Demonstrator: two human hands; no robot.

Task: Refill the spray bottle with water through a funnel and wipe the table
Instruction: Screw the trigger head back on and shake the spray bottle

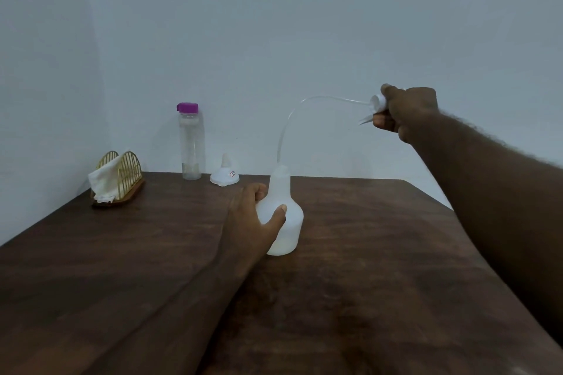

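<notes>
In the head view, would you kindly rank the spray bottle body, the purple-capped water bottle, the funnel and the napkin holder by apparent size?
1. Spray bottle body, though it sits nearest.
2. Napkin holder and purple-capped water bottle: too alike to rank.
3. Funnel, smallest.

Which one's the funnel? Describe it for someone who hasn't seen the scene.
Look along the far edge of the dark wooden table, by the wall. Right of the tall clear bottle with the purple cap sits the funnel: small, white, upside down, spout pointing up.
</notes>
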